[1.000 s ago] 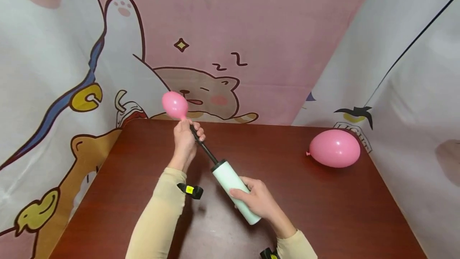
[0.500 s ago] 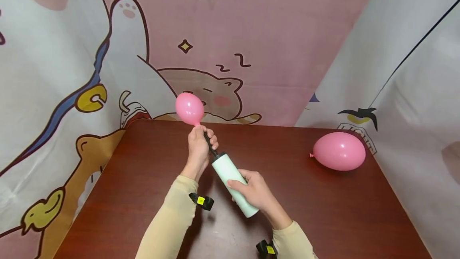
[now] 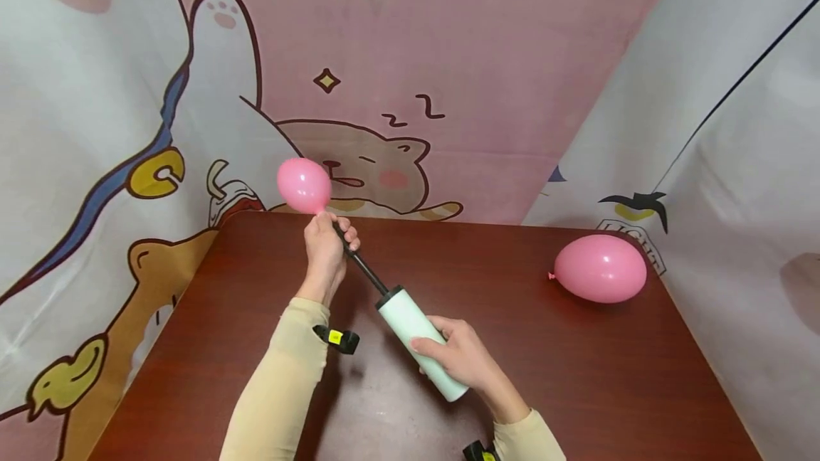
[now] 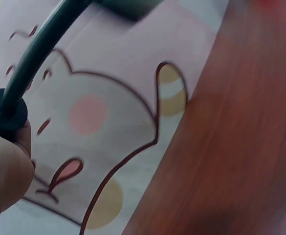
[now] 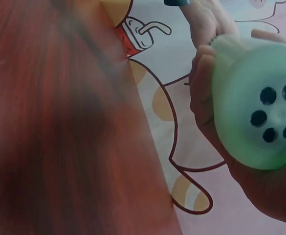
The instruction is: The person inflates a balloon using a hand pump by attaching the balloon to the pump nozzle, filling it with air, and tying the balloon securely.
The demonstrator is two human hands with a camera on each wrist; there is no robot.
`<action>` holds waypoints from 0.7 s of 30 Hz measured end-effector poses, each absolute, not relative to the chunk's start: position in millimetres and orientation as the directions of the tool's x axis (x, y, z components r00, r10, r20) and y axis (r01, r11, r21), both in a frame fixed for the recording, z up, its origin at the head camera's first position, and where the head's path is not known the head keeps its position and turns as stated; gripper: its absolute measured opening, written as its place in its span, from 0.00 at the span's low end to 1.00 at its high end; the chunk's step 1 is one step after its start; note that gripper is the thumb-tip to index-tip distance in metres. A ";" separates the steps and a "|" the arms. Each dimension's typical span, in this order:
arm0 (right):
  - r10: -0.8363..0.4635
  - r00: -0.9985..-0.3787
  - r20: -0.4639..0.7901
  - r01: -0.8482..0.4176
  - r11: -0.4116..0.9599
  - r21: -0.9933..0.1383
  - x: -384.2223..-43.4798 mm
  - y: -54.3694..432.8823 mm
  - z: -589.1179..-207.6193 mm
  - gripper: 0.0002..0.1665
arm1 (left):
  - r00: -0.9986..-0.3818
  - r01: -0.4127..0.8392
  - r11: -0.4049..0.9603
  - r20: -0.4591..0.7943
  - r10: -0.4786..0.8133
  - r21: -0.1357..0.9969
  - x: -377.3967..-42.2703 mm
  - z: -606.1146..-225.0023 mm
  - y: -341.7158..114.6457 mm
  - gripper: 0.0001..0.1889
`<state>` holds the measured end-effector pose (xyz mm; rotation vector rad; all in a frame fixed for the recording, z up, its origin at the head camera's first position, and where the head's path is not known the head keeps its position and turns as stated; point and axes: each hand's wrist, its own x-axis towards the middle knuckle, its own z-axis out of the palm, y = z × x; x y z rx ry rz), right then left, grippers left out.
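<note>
A hand balloon pump with a pale green barrel (image 3: 419,340) is held diagonally over the table, its black rod (image 3: 368,269) drawn far out. My left hand (image 3: 325,251) grips the pump's black end and the neck of a small, partly inflated pink balloon (image 3: 304,183). In the left wrist view, the dark rod (image 4: 35,54) runs up from the hand's fingers. My right hand (image 3: 458,353) grips the barrel, fingers on one side and thumb across the top. The right wrist view shows the barrel's round end (image 5: 265,107) with several dark holes.
A larger, knotted pink balloon (image 3: 600,269) lies at the right of the brown wooden table (image 3: 576,390). Cartoon-printed cloth (image 3: 487,91) hangs behind the table and along both sides. A black strap device (image 3: 336,338) sits on the left sleeve.
The rod slid into the barrel half a second ago as the hands came together, then drew out again as they parted. The small balloon has grown slightly. The knotted balloon stayed on the table.
</note>
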<state>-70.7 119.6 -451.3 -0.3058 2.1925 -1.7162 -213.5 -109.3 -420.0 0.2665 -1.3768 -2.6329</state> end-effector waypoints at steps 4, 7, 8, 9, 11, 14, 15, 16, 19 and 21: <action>-0.411 -0.903 -0.124 0.036 0.216 -0.976 -64.3 125.0 -452.4 0.27 | -0.959 0.097 -0.569 -0.076 -0.273 0.817 -218.5 -415.5 -125.4 0.17; -0.423 -0.899 -0.113 0.032 0.193 -0.981 -63.7 124.4 -452.5 0.26 | -0.957 0.114 -0.563 -0.060 -0.282 0.818 -215.5 -415.0 -124.1 0.17; -0.423 -0.899 -0.115 0.034 0.194 -0.980 -64.2 123.4 -452.9 0.26 | -0.958 0.117 -0.563 -0.056 -0.280 0.818 -213.4 -415.9 -121.1 0.17; -0.423 -0.899 -0.117 0.036 0.195 -0.980 -65.2 122.0 -453.1 0.25 | -0.960 0.115 -0.563 -0.054 -0.274 0.819 -210.8 -417.5 -116.9 0.16; -0.408 -0.905 -0.121 0.040 0.201 -0.979 -68.3 118.1 -453.5 0.24 | -0.968 0.095 -0.562 -0.054 -0.243 0.822 -204.3 -421.8 -105.6 0.16; -0.368 -0.922 -0.122 0.047 0.206 -0.977 -75.1 110.9 -452.6 0.22 | -0.980 0.057 -0.563 -0.063 -0.190 0.824 -193.4 -429.1 -87.0 0.15; -0.353 -0.928 -0.122 0.052 0.201 -0.978 -77.2 108.6 -451.7 0.22 | -0.983 0.045 -0.561 -0.065 -0.174 0.826 -190.1 -431.4 -81.7 0.14; -0.337 -0.933 -0.123 0.057 0.197 -0.979 -79.1 106.8 -451.1 0.22 | -0.985 0.036 -0.559 -0.066 -0.161 0.828 -187.2 -433.5 -77.4 0.14; -0.317 -0.940 -0.125 0.065 0.193 -0.979 -82.4 102.7 -449.7 0.22 | -0.986 0.036 -0.541 -0.059 -0.157 0.840 -182.5 -436.8 -72.0 0.13; -0.321 -0.938 -0.129 0.068 0.193 -0.979 -82.0 102.0 -449.9 0.23 | -0.985 0.040 -0.532 -0.055 -0.161 0.846 -183.1 -436.5 -75.2 0.13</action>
